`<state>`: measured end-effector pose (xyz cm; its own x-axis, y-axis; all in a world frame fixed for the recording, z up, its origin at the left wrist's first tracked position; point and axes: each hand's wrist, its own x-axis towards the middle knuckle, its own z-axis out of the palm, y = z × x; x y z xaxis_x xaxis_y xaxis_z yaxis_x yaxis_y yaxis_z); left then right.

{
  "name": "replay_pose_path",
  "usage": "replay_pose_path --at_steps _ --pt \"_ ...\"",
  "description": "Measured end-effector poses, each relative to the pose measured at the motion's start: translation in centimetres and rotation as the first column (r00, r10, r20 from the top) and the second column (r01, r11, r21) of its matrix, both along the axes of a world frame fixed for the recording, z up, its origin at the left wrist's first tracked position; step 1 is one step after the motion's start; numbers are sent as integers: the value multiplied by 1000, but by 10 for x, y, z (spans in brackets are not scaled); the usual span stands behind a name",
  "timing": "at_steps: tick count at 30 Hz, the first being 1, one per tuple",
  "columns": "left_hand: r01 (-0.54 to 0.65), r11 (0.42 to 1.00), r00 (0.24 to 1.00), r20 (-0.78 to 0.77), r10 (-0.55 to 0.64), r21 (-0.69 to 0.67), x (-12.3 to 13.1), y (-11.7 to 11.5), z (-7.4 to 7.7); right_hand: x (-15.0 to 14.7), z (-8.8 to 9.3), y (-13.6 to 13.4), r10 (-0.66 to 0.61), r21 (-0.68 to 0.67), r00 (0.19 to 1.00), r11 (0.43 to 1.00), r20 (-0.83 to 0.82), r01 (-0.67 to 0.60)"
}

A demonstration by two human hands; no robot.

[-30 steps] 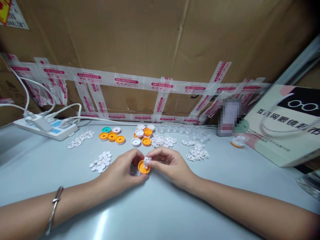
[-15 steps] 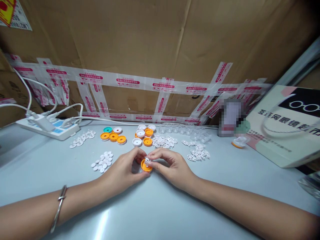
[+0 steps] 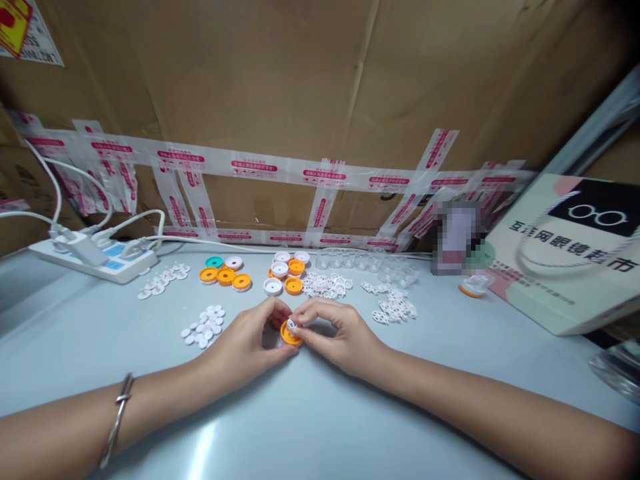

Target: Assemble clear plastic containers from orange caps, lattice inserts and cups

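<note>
Between the fingers and thumb of my left hand (image 3: 255, 337) is an orange round cap (image 3: 287, 339), its shallow dish facing me, with something clear beneath it. My right hand (image 3: 337, 331) pinches a small white plastic piece (image 3: 293, 326) over the middle of the cap. Whether the piece is seated in the cap is hidden by my fingertips. Left of my left hand lies a cluster of small white discs (image 3: 204, 327). Behind both hands stand orange and white caps (image 3: 293, 285), beside a heap of white openwork pieces (image 3: 327, 285).
A row of clear cups (image 3: 350, 260) stands at the back. More white openwork pieces (image 3: 395, 309) lie to the right, near a clear-and-orange assembly (image 3: 473, 287). Orange, white and green caps (image 3: 225, 276), flat white parts (image 3: 164, 280) and a power strip (image 3: 125, 265) are left. A paper bag (image 3: 565, 293) stands right.
The right fingertips and white piece have shifted slightly lower against the cap. My left hand keeps its hold on the cap; the whole view has moved slightly.
</note>
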<state>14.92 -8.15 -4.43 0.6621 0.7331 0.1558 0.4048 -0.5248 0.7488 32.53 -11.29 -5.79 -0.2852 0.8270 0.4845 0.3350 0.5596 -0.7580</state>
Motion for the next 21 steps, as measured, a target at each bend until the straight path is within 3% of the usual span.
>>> replay_pose_path --at_steps 8,13,18,21 --pt "-16 1000 1000 -1 16 14 1 -1 0 3 7 -3 -55 66 997 996 -48 58" --pt "-74 996 997 -21 73 -41 0 -2 3 40 34 28 -342 74 935 934 -93 349" --pt "-78 993 995 54 83 -88 -2 -1 3 114 71 56 -578 47 798 814 168 580" --pt "-93 986 988 110 108 -136 -2 1 1 150 78 53 -516 14 715 815 471 579"
